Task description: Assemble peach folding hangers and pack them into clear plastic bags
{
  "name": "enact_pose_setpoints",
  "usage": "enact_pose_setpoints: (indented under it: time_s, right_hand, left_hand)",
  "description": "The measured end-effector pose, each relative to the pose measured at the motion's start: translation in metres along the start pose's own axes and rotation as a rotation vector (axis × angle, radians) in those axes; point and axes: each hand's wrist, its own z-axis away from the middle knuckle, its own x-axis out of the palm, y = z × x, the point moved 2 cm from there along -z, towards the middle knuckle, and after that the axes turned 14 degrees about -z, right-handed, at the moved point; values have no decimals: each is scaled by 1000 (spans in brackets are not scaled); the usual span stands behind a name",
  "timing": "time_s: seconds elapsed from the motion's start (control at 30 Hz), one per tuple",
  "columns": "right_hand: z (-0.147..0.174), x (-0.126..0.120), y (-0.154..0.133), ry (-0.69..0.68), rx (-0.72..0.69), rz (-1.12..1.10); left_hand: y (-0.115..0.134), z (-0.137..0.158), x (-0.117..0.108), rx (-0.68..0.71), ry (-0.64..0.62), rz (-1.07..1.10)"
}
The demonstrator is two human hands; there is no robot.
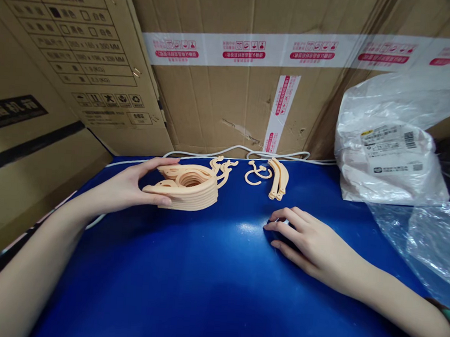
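My left hand [145,181] grips the left end of a stack of beige plastic pieces [192,197], thumb on the near side and fingers at the far side. The pieces are flat and rounded, with a large round hole through them, and lie one on another. Just behind the stack are several curved beige hooks [224,172]. More loose hooks [256,175] lie to the right, beside a few slim curved beige arms [278,180]. My right hand [303,238] hovers over or rests on the table in front of these, fingers loosely bent and apart, with nothing in them.
The blue table surface [202,280] spreads beneath both hands. A large cardboard box [214,101] with white and red tape stands along the back, and another printed box [75,50] at the left. A white cable [234,147] runs along the back. Clear plastic-wrapped packaging [391,159] sits at right.
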Motion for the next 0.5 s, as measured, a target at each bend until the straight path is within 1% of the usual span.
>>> enact_pose_setpoints:
  time_s: [0.13, 0.37, 0.5]
  right_hand:
    - [0, 0, 0, -6, -1, -2]
    - [1, 0, -1, -20, 8, -2]
    - [0, -1, -1, -18, 6, 1]
  left_hand:
    - [-9, 1, -1, 2, -33, -18]
    - [-3, 4, -7, -18, -78, 5]
    - [-5, 4, -6, -25, -83, -2]
